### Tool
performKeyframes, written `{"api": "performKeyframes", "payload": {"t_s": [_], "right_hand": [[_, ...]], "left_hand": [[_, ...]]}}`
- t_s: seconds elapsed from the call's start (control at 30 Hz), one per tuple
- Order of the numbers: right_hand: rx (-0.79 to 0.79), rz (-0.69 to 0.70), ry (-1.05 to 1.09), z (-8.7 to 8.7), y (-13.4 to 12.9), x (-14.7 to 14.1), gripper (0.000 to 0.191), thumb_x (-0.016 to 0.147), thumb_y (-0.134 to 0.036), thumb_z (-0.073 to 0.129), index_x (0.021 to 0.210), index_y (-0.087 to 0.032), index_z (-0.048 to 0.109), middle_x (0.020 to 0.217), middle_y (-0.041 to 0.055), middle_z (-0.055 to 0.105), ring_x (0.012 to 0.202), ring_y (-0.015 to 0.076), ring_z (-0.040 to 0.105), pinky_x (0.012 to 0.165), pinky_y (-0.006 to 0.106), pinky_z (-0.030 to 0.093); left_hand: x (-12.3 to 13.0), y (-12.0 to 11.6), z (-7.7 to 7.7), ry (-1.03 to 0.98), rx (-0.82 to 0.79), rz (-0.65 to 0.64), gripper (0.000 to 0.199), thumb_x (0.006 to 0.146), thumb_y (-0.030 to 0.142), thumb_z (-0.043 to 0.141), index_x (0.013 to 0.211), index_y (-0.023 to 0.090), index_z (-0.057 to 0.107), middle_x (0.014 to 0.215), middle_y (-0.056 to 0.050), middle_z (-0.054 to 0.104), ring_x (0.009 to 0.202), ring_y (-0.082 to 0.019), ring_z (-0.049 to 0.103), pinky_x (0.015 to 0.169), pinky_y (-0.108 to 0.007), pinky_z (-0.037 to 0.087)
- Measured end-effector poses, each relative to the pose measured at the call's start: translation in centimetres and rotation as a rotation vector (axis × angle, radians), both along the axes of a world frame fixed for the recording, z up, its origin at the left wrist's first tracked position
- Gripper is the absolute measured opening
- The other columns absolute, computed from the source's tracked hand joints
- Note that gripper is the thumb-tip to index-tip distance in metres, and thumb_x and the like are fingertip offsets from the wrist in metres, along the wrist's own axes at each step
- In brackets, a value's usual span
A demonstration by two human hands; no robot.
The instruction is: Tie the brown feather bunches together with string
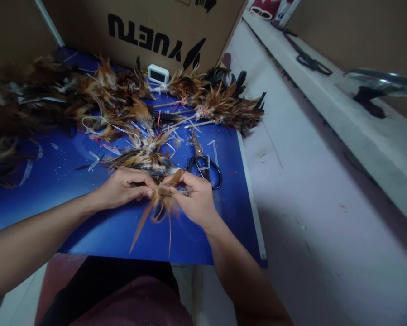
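Near the front of the blue table, my left hand (130,188) pinches the left side of a small brown feather bunch (160,201). My right hand (193,194) holds the same bunch from the right, fingers pressed together. Long thin feathers hang down from between the hands, slightly blurred. Just beyond them lies a loose pile of brown and dark feathers (144,158). Black-handled scissors (199,158) rest beside my right hand, blades pointing away, with a clear strip across the handles.
Tied feather bundles (230,106) lie at the back right of the blue table (122,231), and a large feather heap (104,86) spreads left. A white digital device (158,74) stands before a cardboard box (138,34). Another pair of scissors (313,63) lies on the right ledge.
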State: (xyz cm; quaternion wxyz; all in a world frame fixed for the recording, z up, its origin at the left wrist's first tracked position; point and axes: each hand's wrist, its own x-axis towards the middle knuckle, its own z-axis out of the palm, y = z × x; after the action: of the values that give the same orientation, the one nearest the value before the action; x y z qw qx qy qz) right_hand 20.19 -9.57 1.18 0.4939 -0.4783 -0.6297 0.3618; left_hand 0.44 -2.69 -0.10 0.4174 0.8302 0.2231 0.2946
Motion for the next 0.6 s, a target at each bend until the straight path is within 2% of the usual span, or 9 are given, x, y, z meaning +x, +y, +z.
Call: {"api": "performKeyframes", "payload": {"t_s": [0.33, 0.6], "right_hand": [[0.069, -0.010, -0.057, 0.08, -0.02, -0.02, 0.017, 0.074, -0.006, 0.065, 0.081, -0.021, 0.070, 0.081, -0.0014, 0.073, 0.075, 0.0128, 0.068, 0.071, 0.025, 0.055], [0.141, 0.006, -0.088, 0.09, -0.03, -0.09, 0.020, 0.074, -0.003, 0.064, 0.082, -0.020, 0.069, 0.082, -0.0018, 0.074, 0.076, 0.0116, 0.069, 0.071, 0.023, 0.055]], "left_hand": [[0.19, 0.04, -0.02, -0.009, -0.125, 0.057, 0.019, 0.080, 0.033, 0.068, 0.070, 0.018, 0.074, 0.060, -0.003, 0.068, 0.047, -0.012, 0.060, 0.048, -0.019, 0.046], [0.05, 0.05, -0.11, 0.011, -0.103, 0.040, 0.020, 0.083, 0.032, 0.065, 0.072, 0.017, 0.074, 0.062, -0.004, 0.069, 0.048, -0.012, 0.060, 0.048, -0.018, 0.046]]}}
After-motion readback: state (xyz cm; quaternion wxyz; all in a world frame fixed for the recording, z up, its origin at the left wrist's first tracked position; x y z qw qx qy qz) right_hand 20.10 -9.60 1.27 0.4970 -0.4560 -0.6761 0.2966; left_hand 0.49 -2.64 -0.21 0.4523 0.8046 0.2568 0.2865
